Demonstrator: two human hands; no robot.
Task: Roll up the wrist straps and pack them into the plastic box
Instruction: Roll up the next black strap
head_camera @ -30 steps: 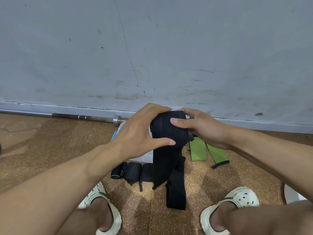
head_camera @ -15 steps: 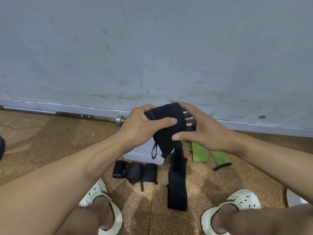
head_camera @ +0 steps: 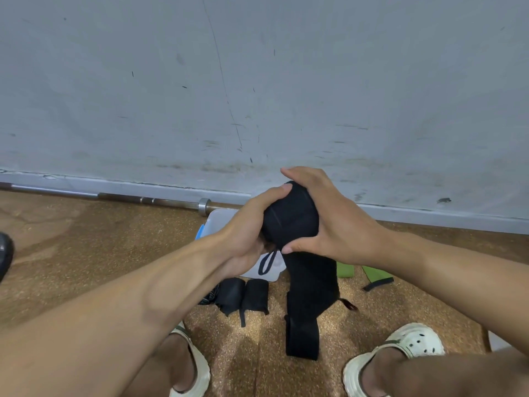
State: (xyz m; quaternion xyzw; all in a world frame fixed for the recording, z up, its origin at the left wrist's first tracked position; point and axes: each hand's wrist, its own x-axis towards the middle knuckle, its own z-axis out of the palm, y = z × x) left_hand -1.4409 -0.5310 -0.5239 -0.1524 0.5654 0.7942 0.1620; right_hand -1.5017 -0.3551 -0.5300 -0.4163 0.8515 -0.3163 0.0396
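Note:
A black wrist strap (head_camera: 290, 219) is partly rolled into a thick bundle held up in front of me. My left hand (head_camera: 246, 233) grips its left side and my right hand (head_camera: 335, 222) wraps over its top and right side. The strap's loose tail (head_camera: 307, 296) hangs down to the floor, and a thin loop (head_camera: 267, 262) dangles below the roll. Behind my hands the white plastic box (head_camera: 221, 222) sits on the floor, mostly hidden. Rolled black straps (head_camera: 243, 295) lie in front of the box. Green straps (head_camera: 360, 272) lie unrolled to the right.
A steel barbell (head_camera: 143, 199) lies along the foot of the grey wall (head_camera: 257, 81). My feet in white clogs (head_camera: 400, 353) stand on the brown cork floor on either side of the straps. A dark object (head_camera: 4, 253) shows at the left edge.
The roll has grown thicker and turned; my right hand has moved over its top, my left hand has shifted lower on its left side. The hanging tail is shorter.

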